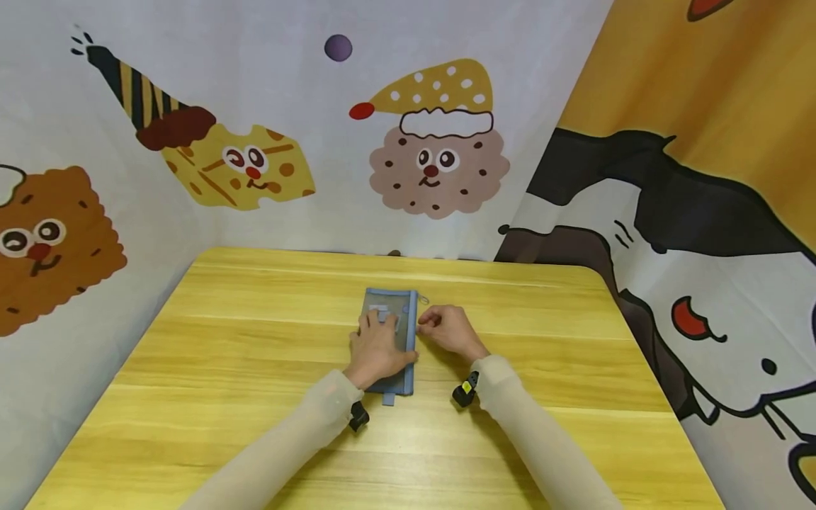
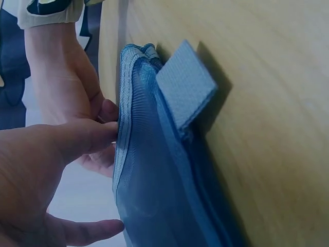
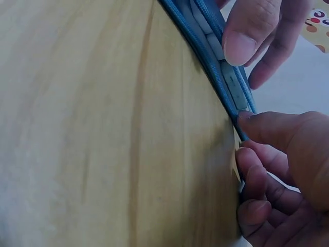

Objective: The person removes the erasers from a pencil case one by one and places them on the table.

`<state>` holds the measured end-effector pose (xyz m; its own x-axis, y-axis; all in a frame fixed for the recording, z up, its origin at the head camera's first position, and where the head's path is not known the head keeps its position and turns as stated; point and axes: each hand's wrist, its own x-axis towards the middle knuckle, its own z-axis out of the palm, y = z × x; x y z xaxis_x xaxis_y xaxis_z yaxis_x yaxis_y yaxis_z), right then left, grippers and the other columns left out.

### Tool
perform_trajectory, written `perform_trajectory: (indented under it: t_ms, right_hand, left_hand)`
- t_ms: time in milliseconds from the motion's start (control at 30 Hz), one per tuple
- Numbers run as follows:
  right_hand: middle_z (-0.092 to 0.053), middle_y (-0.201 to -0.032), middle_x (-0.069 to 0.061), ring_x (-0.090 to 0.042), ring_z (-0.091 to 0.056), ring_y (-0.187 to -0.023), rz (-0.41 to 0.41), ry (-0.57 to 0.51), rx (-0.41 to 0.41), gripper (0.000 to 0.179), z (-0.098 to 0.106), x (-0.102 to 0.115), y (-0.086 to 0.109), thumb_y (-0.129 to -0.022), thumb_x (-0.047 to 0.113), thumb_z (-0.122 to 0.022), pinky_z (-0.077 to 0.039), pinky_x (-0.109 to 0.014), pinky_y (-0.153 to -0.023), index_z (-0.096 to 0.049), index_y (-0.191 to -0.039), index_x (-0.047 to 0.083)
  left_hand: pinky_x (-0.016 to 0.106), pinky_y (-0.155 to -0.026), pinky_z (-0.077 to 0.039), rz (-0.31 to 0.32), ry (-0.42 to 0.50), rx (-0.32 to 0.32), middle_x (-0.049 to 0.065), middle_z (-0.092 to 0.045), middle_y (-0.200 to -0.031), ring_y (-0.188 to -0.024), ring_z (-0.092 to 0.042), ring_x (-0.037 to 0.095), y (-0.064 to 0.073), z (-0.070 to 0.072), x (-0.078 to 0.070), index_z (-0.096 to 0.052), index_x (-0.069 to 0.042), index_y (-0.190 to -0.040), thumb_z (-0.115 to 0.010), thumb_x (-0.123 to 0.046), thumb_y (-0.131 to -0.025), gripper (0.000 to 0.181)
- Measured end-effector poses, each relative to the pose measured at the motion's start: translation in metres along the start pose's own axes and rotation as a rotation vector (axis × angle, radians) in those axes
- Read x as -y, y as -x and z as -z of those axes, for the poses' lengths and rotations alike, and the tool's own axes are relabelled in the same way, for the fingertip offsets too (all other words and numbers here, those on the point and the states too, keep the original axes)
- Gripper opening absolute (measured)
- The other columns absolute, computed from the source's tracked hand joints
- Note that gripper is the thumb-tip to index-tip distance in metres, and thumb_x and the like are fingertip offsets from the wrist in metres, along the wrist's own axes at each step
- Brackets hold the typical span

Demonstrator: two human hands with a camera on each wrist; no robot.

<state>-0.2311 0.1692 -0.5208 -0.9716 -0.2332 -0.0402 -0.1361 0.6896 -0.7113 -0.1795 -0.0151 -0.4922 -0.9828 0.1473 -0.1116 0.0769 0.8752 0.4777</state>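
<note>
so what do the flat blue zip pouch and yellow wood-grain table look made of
Flat blue zip pouch: probably matte synthetic mesh, perhaps nylon; fine weave, see-through face. Yellow wood-grain table: wood or printed laminate; grain streaks, soft sheen.

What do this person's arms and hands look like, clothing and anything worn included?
The left hand and right hand are bare, without gloves. The left sleeve and right sleeve are long, pale cream and plain. A small black left wrist device is worn; the black right wrist device shows a yellow marking.
</note>
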Motion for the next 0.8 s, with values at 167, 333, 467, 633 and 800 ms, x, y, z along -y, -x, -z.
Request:
perform_trajectory:
  t_ms: [167, 333, 467, 633, 800]
  right_hand:
    - [-0.070, -0.079, 0.001, -0.010, -0.060, -0.070, -0.003, 0.032, -0.014, 0.010, -0.0023, 0.0014, -0.0018, -0.090, 0.020, -0.080, -0.050, -0.026, -0.067, -0.077, -0.093, 0.012]
    - [-0.069, -0.077, 0.001, -0.010, -0.059, -0.069, -0.010, 0.021, -0.008, 0.008, -0.0029, 0.0031, -0.0018, -0.089, 0.018, -0.080, -0.049, -0.026, -0.065, -0.076, -0.091, 0.012]
    - [-0.069, -0.076, 0.001, -0.010, -0.058, -0.069, -0.015, 0.010, 0.001, 0.007, -0.0030, 0.0035, -0.0017, -0.089, 0.017, -0.080, -0.047, -0.025, -0.064, -0.076, -0.091, 0.011]
    - [-0.069, -0.076, 0.000, -0.010, -0.057, -0.068, -0.029, -0.009, 0.004, 0.005, -0.0015, 0.0045, -0.0010, -0.089, 0.014, -0.078, -0.046, -0.024, -0.063, -0.076, -0.091, 0.011]
    - [-0.069, -0.077, 0.000, -0.011, -0.058, -0.068, -0.042, -0.020, 0.012, 0.006, 0.0003, 0.0047, -0.0005, -0.089, 0.015, -0.079, -0.046, -0.023, -0.063, -0.076, -0.092, 0.011]
  left_hand:
    - [0.068, -0.102, -0.041, 0.019, -0.027, 0.001, 0.027, -0.035, -0.157, -0.144, -0.032, 0.044, -0.0011, -0.0021, -0.0002, -0.051, -0.009, -0.149, -0.082, -0.056, -0.081, 0.089]
    - [0.067, -0.098, -0.043, 0.028, -0.084, 0.008, 0.030, -0.037, -0.151, -0.139, -0.035, 0.046, -0.0027, -0.0041, -0.0037, -0.049, -0.007, -0.150, -0.081, -0.058, -0.080, 0.092]
    - [0.066, -0.097, -0.044, 0.039, -0.130, 0.007, 0.029, -0.041, -0.146, -0.135, -0.038, 0.045, -0.0042, -0.0058, -0.0055, -0.050, -0.007, -0.149, -0.081, -0.055, -0.082, 0.088]
    - [0.068, -0.098, -0.044, 0.033, -0.113, 0.007, 0.029, -0.041, -0.147, -0.136, -0.037, 0.047, -0.0054, -0.0052, -0.0056, -0.049, -0.008, -0.151, -0.078, -0.054, -0.084, 0.086]
    - [0.070, -0.101, -0.042, 0.025, -0.053, 0.004, 0.028, -0.039, -0.152, -0.141, -0.035, 0.046, -0.0050, -0.0030, -0.0039, -0.052, -0.011, -0.150, -0.077, -0.052, -0.086, 0.079]
